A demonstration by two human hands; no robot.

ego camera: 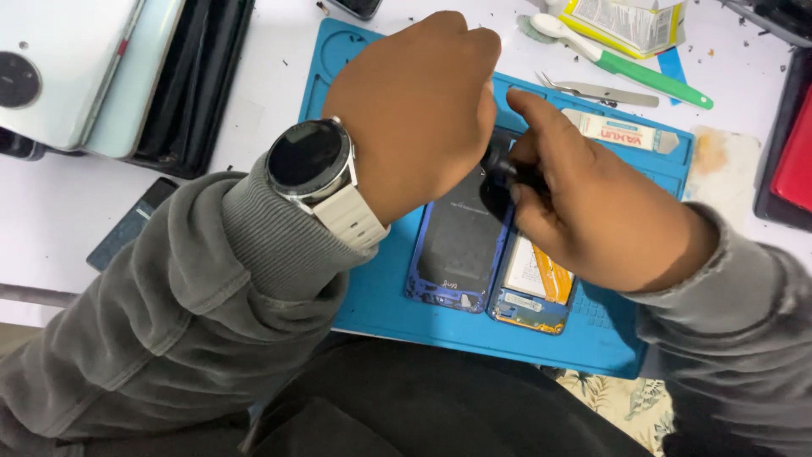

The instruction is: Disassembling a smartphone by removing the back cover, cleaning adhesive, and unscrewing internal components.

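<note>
My left hand [423,110], with a round wristwatch [306,157] on a white strap, is fisted over the top of a dark phone back cover [461,241] lying on a blue work mat [381,288]. What its fingers hold is hidden. My right hand [592,211] pinches a small black tool [499,173] whose tip is against the cover's upper edge. Beside the cover lies the opened blue phone body [533,283], its battery and orange flex showing.
On the mat's far edge lie metal tweezers [605,90] and a flat labelled scraper [626,133]. A green-handled brush [626,63] and a yellow-white packet [630,21] sit behind. Pale phones [68,68] rest on a black tray at top left; a red device [795,161] is at right.
</note>
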